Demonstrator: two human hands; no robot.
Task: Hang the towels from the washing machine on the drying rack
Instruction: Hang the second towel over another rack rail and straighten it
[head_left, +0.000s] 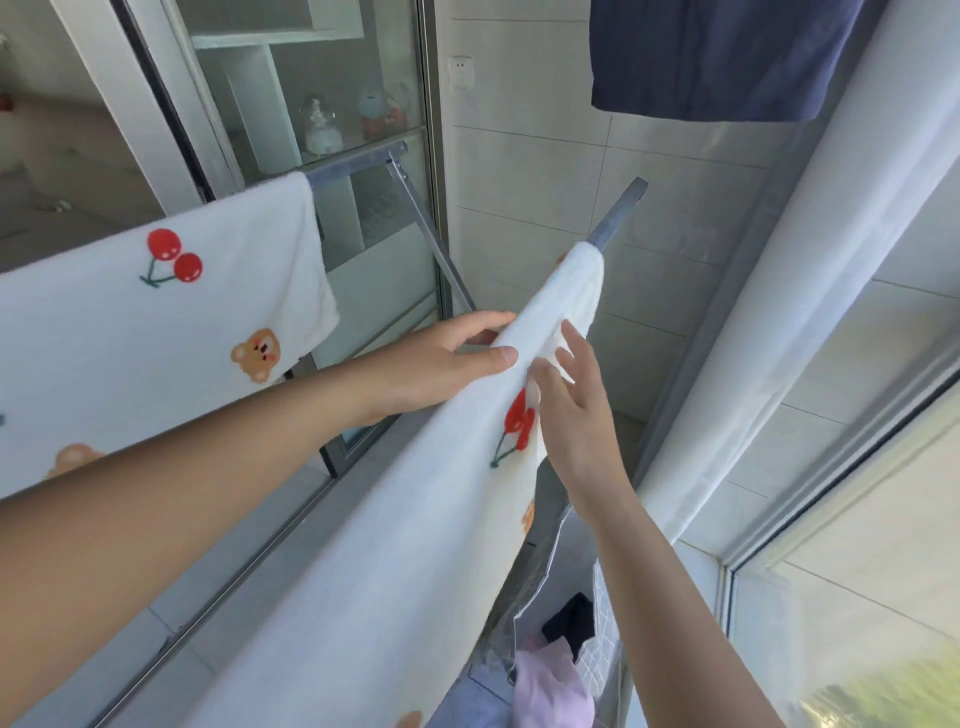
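Now my white towel (415, 519) — red cherries, little bears — drapes over the rack's near bar (618, 213); my left hand (447, 358) pinches its fold, my right hand (576, 410) rests spread against it.

I get bright, even daylight here, coming in from the window (857, 545) on the right; the white curtain (810, 291) beside it is nearly washed out. Shadows are soft and faint. My right hand (576, 400) is smeared by motion blur at the fingertips, and the towel (415, 519) under it loses its texture toward the lower edge. The bottom right corner is a streaky yellow-green blur. The glass door (311, 104) on the left carries pale reflections that veil the shelves behind it. Straight lines bow outward near the frame edges, typical wide-angle distortion, and my forearms look stretched
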